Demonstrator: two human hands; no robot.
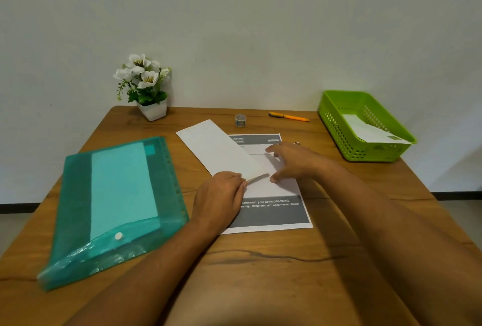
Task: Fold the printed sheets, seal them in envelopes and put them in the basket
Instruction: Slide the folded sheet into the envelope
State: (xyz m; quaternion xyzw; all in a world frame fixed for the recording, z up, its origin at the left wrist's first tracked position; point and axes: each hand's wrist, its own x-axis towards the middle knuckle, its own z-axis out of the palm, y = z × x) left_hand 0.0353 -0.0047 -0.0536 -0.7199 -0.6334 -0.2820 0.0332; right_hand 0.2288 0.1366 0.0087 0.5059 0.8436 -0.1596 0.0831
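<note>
A printed sheet (271, 211) with grey bands lies on the wooden table (260, 260) in the middle. A white envelope (216, 148) lies slantwise across its upper left part. My left hand (219, 198) pinches the envelope's near end, lifting its edge slightly. My right hand (292, 161) hovers over the sheet just right of the envelope, fingers spread and thumb near the lifted edge. At the far right stands a green basket (336, 127) holding one white envelope (370, 131).
A teal plastic folder (114, 205) holding paper lies at the left. A white pot of flowers (146, 85) stands at the back left. A small tape roll (240, 119) and an orange pen (289, 116) lie near the back edge by the wall.
</note>
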